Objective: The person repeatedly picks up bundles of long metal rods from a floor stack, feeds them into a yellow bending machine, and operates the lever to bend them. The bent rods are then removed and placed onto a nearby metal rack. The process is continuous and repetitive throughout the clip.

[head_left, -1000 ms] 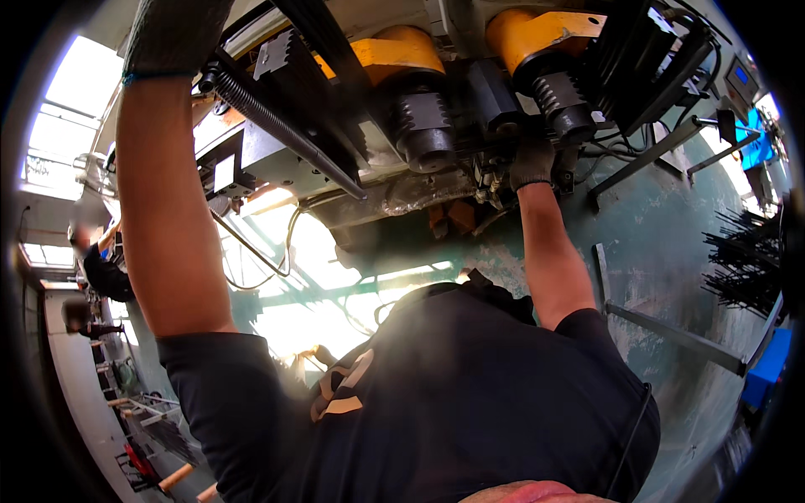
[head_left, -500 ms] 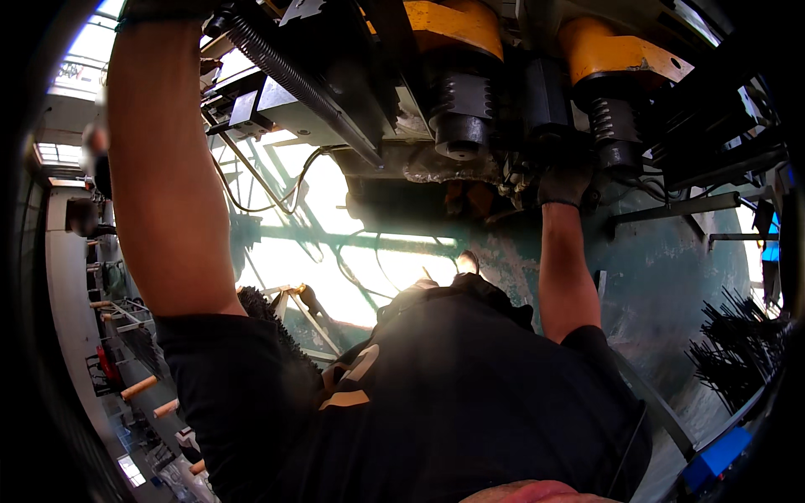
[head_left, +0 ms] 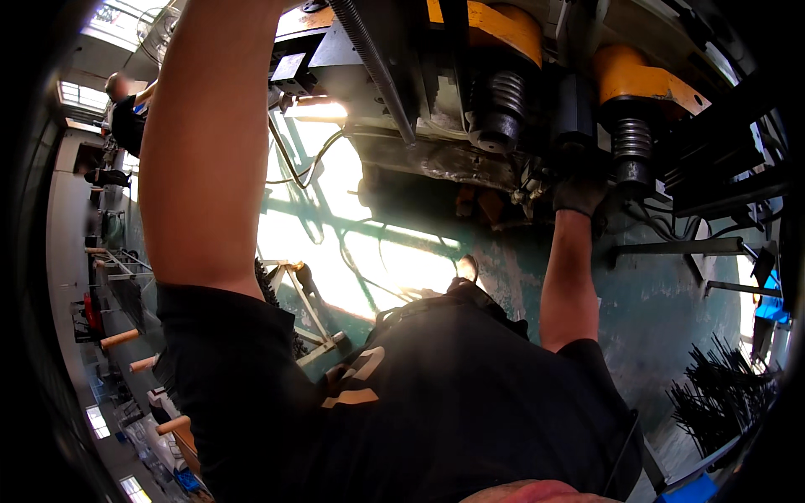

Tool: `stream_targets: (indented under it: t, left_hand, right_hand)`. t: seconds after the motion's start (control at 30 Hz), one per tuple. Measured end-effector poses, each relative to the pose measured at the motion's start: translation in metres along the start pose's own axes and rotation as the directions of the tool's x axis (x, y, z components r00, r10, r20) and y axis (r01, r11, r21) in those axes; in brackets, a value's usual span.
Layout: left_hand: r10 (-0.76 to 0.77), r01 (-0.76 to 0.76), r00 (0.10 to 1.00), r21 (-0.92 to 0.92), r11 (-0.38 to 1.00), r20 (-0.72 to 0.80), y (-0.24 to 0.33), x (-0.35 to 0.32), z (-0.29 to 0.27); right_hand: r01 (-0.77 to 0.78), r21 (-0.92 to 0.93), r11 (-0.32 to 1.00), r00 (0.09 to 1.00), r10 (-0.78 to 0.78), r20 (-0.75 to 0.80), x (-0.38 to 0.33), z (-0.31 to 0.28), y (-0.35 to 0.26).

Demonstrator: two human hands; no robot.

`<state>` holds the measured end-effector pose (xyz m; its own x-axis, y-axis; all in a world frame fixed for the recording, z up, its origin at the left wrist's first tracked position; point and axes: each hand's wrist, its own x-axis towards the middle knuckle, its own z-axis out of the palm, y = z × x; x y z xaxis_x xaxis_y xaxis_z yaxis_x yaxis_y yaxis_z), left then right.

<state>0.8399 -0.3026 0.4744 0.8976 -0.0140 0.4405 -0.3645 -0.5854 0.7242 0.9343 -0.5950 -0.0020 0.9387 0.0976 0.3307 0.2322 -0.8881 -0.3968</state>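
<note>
My right hand (head_left: 580,194), in a dark glove, reaches up under the machine, beside a black block (head_left: 573,113) between two black spring-wrapped cylinders. Shadow hides its fingers, so whether it grips anything cannot be made out. The nearer cylinder on its right (head_left: 633,151) hangs from a yellow bracket (head_left: 641,75); the other cylinder (head_left: 501,105) hangs to the left under a second yellow bracket (head_left: 503,33). My left forearm (head_left: 205,142) stretches up past the top edge, and that hand is out of the picture. Close to this arm runs a dark corrugated hose (head_left: 369,63).
Black cables and a grey bar (head_left: 679,249) lie right of my right hand. A bundle of thin black rods (head_left: 725,386) stands at the far right. Left are a metal-framed stand (head_left: 306,310) and several wooden-ended bars (head_left: 120,339). Another person (head_left: 126,113) is at the far upper left.
The view has shifted, so the machine sits farther right in the picture. My left hand's dark glove has gone out past the top edge. My right hand stays by the same block.
</note>
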Motion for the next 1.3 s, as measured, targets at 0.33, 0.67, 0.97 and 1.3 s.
stream_targets:
  t: [0.33, 0.67, 0.97, 1.3]
  left_hand:
    - [0.03, -0.014, 0.986, 0.096, 0.995, -0.165, 0.031, -0.129, -0.056]
    - [-0.202, 0.179, 0.424, -0.136, 0.974, -0.883, 0.104, -0.47, -0.059]
    - [-0.007, 0.225, -0.256, -0.066, 0.972, -0.967, 0.235, -0.626, 0.074]
    - [0.333, 0.356, -0.673, 0.106, 0.929, -0.66, 0.375, -0.723, 0.216]
  right_hand:
    - [-0.014, -0.14, 0.99, 0.995, -0.001, -0.104, -0.071, -0.115, -0.059]
    - [-0.115, 0.892, 0.437, 0.987, 0.151, 0.054, -0.129, -0.074, -0.16]
    - [-0.442, 0.887, 0.135, 0.646, -0.638, 0.419, -0.236, -0.08, -0.345]
    - [-0.373, 0.923, 0.089, 0.229, -0.956, 0.185, -0.393, -0.205, -0.406]
